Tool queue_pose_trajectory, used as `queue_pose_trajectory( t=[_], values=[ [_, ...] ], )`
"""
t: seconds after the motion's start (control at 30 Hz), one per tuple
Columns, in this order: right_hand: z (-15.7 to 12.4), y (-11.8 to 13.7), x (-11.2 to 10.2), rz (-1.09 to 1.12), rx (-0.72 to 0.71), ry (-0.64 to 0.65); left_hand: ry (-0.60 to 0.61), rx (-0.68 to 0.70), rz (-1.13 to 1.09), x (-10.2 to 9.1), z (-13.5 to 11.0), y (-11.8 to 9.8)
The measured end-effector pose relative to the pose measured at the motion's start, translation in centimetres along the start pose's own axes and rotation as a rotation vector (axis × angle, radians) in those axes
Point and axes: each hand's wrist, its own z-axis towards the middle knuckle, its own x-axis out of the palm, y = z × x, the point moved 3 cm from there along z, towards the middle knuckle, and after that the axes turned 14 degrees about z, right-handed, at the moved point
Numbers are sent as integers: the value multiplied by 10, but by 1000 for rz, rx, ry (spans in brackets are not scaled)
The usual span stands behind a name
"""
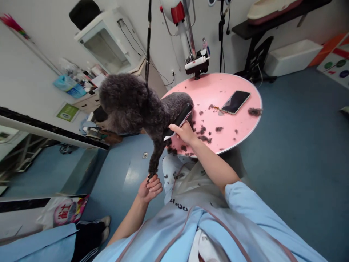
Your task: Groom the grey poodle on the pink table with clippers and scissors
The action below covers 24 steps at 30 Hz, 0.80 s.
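A dark grey curly-coated dog [125, 102] is on the round pink table [240, 131], its head toward the left. My right hand [187, 133] is closed around a black-and-white hair clipper [181, 118], whose head lies against the top of the dog's front leg. Lower down, my left hand [149, 187] grips the dog's front paw [152, 174] and holds that leg stretched out past the table edge. A black grooming strap [148, 47] runs down from above to the dog's neck.
Cut hair clumps [203, 131] and a phone [236, 102] lie on the table. A stand [189, 36] with a tool holder [196, 64] rises at its far edge. Another person's legs [87, 236] show at lower left. A white cabinet [109, 40] stands behind the dog.
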Motion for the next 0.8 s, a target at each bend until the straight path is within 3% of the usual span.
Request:
queue_pose_trajectory(
  t=[0.1,0.27,0.53,0.7,0.8],
  values=[
    [-2,15,-1,-134,-125,47,-11,-23,28,-1,2,1],
    [9,43,7,-154,-321,-37,11,-20,67,-1,9,5],
    [-17,40,24,-448,-229,68,82,19,103,-3,21,9],
    [8,72,61,-555,-462,-5,121,21,191,1,31,9],
    [19,75,82,-763,-495,14,118,27,205,1,36,11]
  ],
)
